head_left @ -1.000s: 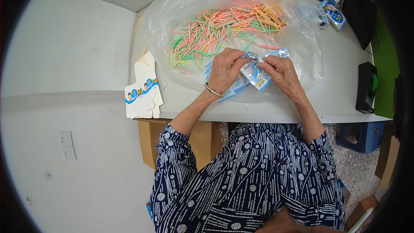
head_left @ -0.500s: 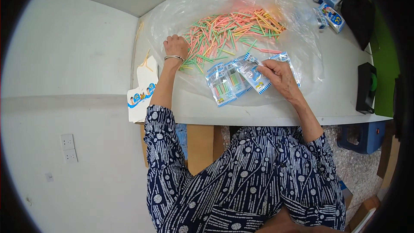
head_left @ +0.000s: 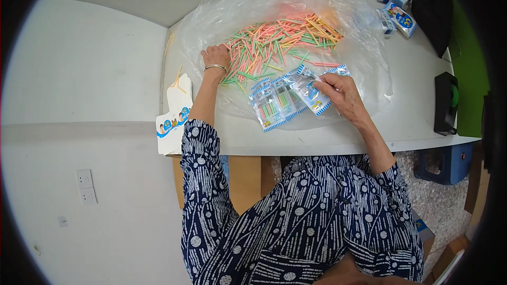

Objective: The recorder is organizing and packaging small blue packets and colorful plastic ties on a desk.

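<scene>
Pink, green and yellow thin sticks (head_left: 274,39) lie in a loose heap on a large clear plastic bag (head_left: 206,8). At the heap's left edge is my left hand (head_left: 215,58), its fingers curled down; whatever they hold is hidden. A silver bangle circles that wrist. My right hand (head_left: 343,95) pinches a silver-and-blue packet (head_left: 307,91) between thumb and fingers, right of the middle and nearer me. Flat beside it, on the bag, lie several clear-fronted packets (head_left: 269,108) with coloured sticks showing inside. Another packet edge (head_left: 340,70) shows behind my right hand.
White printed carton pieces (head_left: 177,111) lie at the table's left edge. Small blue-and-white boxes (head_left: 397,8) are stacked at the far right, near a black sheet-like thing (head_left: 432,10). A black tape dispenser (head_left: 446,104) stands at right, above a blue stool (head_left: 443,164).
The view has shifted slightly. My left hand stays at the heap's left edge with its fingers curled, and my right hand keeps hold of the same packet.
</scene>
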Demonstrator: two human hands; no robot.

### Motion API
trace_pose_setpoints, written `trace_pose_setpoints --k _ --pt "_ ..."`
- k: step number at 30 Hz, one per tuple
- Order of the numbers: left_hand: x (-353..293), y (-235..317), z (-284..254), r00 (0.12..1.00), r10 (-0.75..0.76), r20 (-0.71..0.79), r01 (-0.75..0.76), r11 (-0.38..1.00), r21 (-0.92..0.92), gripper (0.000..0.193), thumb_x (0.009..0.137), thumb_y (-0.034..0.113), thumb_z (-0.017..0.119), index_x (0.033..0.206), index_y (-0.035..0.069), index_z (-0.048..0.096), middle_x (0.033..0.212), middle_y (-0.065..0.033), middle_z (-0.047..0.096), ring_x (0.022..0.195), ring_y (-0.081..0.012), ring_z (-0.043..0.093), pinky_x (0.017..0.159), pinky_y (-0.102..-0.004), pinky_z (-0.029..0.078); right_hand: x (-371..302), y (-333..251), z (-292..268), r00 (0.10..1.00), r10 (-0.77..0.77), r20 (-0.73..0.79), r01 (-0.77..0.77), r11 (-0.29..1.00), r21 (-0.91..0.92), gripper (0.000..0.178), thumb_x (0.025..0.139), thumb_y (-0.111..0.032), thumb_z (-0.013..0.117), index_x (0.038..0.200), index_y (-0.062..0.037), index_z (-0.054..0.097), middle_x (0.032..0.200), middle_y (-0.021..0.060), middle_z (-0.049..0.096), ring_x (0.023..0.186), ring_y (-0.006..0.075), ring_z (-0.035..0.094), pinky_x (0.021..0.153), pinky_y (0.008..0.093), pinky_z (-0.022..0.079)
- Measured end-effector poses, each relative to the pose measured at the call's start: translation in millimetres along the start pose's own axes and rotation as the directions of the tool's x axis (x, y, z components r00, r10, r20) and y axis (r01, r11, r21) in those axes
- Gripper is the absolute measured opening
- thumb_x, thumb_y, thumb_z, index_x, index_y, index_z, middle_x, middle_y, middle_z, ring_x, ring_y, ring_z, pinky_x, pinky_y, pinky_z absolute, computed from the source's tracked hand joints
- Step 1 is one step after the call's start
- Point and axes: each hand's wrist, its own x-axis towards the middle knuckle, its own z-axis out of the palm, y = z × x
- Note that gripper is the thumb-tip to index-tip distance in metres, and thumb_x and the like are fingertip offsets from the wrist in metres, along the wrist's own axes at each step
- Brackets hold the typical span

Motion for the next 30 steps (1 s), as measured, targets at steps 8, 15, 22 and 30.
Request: trace_pose_setpoints --k 8,15,22,30 --pt "-21.8 -8.8 -12.7 0.994 -0.043 -0.099 0.034 0.995 -0.089 0.019 0.083 0.016 0.05 0.097 0.005 0.056 0.087 -0.0121 0.064 0.089 -0.0299 0.059 0.083 -0.0509 0.036 3.5 -3.2 -10.1 0.997 0.075 0.015 -0.075 0.996 0.056 0.024 0.087 -0.02 0.059 0.075 0.0014 0.061 0.062 -0.0036 0.05 0.059 0.0044 0.041 0.052 0.0228 0.033" --pt "-33.3 -13.2 -62.7 0.968 0.088 0.237 0.202 0.293 -0.934 0.024 0.088 0.025 0.057 0.097 0.003 0.055 0.09 -0.0131 0.063 0.08 -0.0261 0.061 0.07 -0.0413 0.048 21.3 -14.2 -7.5 0.991 0.105 -0.08 -0.07 0.933 0.354 0.021 0.09 -0.022 0.058 0.083 -0.0028 0.063 0.068 -0.0068 0.053 0.062 0.0 0.045 0.056 0.019 0.035" --pt "-37.0 47.5 -94.2 0.769 0.617 0.169 0.563 -0.527 -0.636 0.022 0.09 0.02 0.058 0.103 0.003 0.057 0.095 -0.012 0.062 0.079 -0.0203 0.062 0.073 -0.035 0.052 85.2 -6.1 6.3 0.997 0.013 -0.076 0.025 0.878 0.478 0.017 0.09 -0.023 0.059 0.086 -0.0071 0.063 0.078 -0.0061 0.056 0.072 0.0004 0.047 0.064 0.0171 0.036" --pt "-33.8 108.1 -105.0 0.711 0.704 -0.009 0.598 -0.61 -0.52 0.025 0.09 0.021 0.057 0.106 0.0 0.055 0.093 -0.0137 0.061 0.082 -0.0258 0.064 0.075 -0.0397 0.055 125.3 13.0 45.5 0.981 0.182 0.068 -0.161 0.564 0.81 0.015 0.088 -0.019 0.06 0.088 -0.004 0.063 0.077 -0.0006 0.06 0.066 0.0066 0.051 0.056 0.023 0.041"
